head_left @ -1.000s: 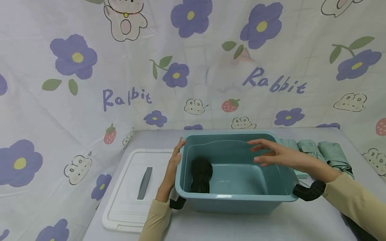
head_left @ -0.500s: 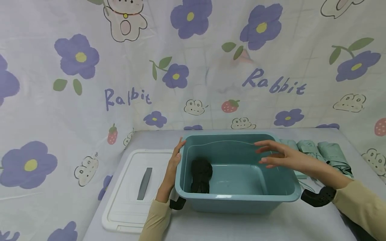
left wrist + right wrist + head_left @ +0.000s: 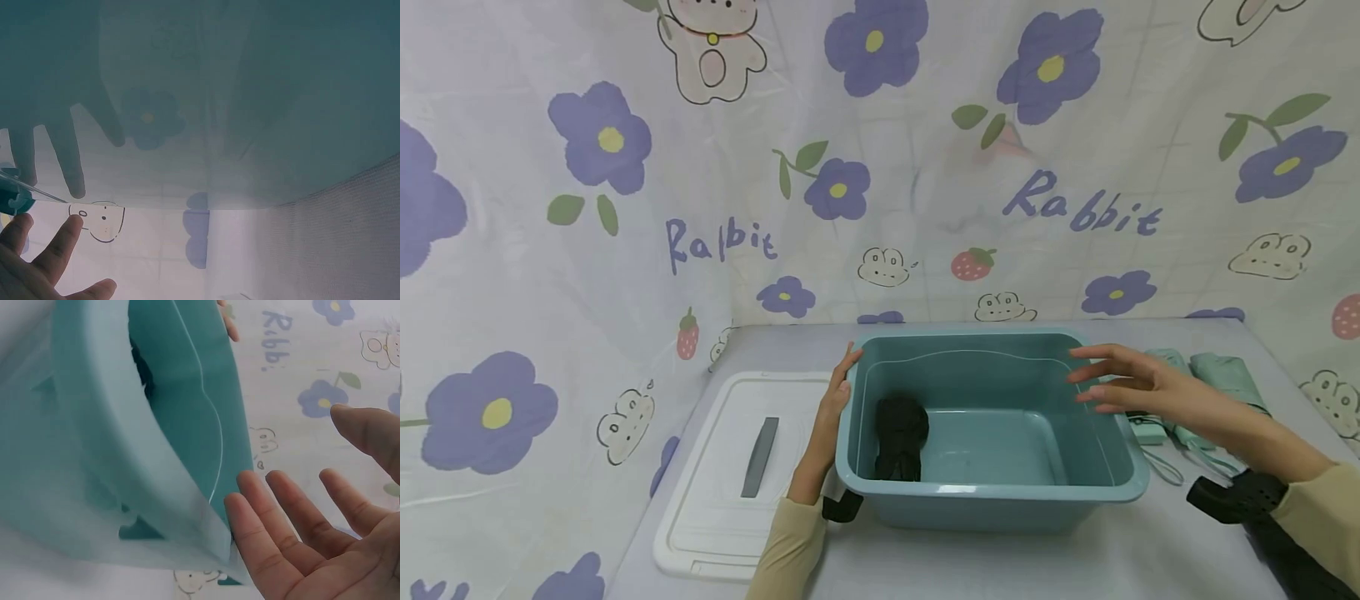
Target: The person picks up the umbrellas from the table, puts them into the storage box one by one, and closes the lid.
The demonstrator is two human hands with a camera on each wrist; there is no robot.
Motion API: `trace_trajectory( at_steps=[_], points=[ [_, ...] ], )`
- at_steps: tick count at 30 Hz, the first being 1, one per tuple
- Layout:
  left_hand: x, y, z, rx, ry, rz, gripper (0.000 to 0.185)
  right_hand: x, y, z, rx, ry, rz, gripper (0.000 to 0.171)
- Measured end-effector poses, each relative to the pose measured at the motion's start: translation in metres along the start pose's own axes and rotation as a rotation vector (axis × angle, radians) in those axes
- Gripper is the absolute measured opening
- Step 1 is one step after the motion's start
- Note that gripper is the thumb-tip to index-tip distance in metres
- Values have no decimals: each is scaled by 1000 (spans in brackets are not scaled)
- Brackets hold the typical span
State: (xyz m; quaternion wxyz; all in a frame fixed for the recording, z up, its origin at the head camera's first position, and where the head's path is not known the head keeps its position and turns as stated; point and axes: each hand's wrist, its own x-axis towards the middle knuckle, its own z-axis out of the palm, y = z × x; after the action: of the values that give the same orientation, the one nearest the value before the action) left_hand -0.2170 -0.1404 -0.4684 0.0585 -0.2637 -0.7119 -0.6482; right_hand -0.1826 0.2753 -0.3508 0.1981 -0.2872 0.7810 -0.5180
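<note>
**Teal tub steadied on the left, right hand free over its far corner**

Teal tub [image 3: 992, 433] is met first by the fingers [image 3: 847, 367] of the left hand [image 3: 831, 408], which are laid straight and flat against the outside of its left wall just under the rim; nothing is curled round or pinched. In the left wrist view those fingers [image 3: 37, 244] are seen spread and relaxed beside the translucent wall. The fingers [image 3: 1093, 371] of the right hand [image 3: 1138, 387] are held wide and straight above the tub's right rear corner, apart from the rim, and nothing is carried in them; the right wrist view shows the same open palm [image 3: 325, 531] just beside the rim.

The tub stands on the grey bench [image 3: 1075, 558], near its middle. Inside it, against the left wall, a black folded umbrella [image 3: 900, 437] is stood on end. Well to the right, beyond the right hand, pale green folded umbrellas [image 3: 1225, 379] are laid side by side on the bench. To the left, just beside the left forearm, a white lid [image 3: 730, 475] with a grey handle is laid flat.

As a judgement, the step in hand appears to be the stretch between one placement and the next: one umbrella is stowed, the tub is braced, and the free hand is turned toward the green ones. A next move would call for the hand to be carried right and lowered, with the fingers closed round a single umbrella without the neighbours being dragged along.
</note>
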Motion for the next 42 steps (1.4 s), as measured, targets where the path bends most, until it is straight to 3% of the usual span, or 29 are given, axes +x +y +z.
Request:
trace_trajectory(
  at_steps=[18,21,27,33,42],
  points=[
    [0,-1,1,-10,14,12,48,-23,13,-9,-21,68,-25,51],
    [0,0,1,-4,11,11,48,-27,17,-9,-44,110,-10,51],
    [0,0,0,11,8,3,48,-36,24,-5,-151,231,104,50],
    [-1,0,1,-2,6,12,48,-47,35,-2,-263,331,136,50],
    [-1,0,1,-17,7,30,48,-62,46,-6,-299,376,152,50]
  ],
)
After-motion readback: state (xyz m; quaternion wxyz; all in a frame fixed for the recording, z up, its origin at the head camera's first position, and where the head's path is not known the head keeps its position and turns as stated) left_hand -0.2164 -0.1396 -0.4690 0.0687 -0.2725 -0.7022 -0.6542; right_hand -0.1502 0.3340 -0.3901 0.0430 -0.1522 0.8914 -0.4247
